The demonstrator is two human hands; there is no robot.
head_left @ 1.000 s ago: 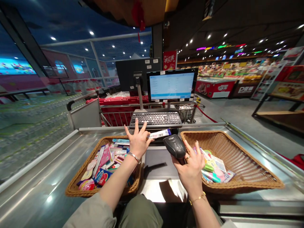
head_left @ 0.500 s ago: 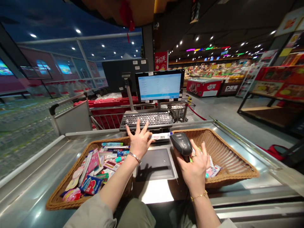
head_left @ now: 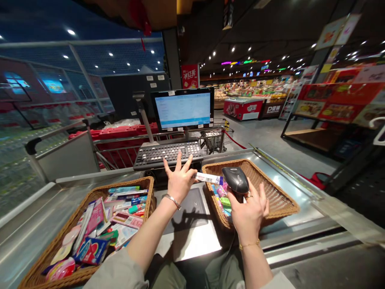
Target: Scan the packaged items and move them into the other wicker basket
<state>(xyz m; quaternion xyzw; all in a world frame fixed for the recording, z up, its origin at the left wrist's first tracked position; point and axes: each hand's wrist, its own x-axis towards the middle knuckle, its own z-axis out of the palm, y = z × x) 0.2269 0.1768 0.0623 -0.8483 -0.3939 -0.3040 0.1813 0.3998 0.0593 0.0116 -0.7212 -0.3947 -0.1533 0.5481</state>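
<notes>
My left hand (head_left: pixel 181 182) pinches one end of a slim white box (head_left: pixel 209 178) with a barcode and a dark blue end, its other fingers spread. The box points right, its far end over the rim of the right wicker basket (head_left: pixel 278 197). My right hand (head_left: pixel 251 208) grips a black barcode scanner (head_left: pixel 236 179) by its handle, the head raised beside the box's blue end. Several small packets lie in the right basket, partly hidden by my right hand. The left wicker basket (head_left: pixel 87 192) holds a heap of packets, among them a blue and red packet (head_left: pixel 91 251).
A black keyboard (head_left: pixel 168 152) stands beyond my left hand, below a lit monitor (head_left: pixel 184 110). Between the baskets a dark grey plate (head_left: pixel 195 204) is set into the metal counter (head_left: pixel 303 224). Shopping carts (head_left: pixel 213 140) stand behind the counter.
The view has turned right, so the surroundings sit further left. My left hand has carried the white box rightward, over the right basket's rim. The scanner stays in my right hand.
</notes>
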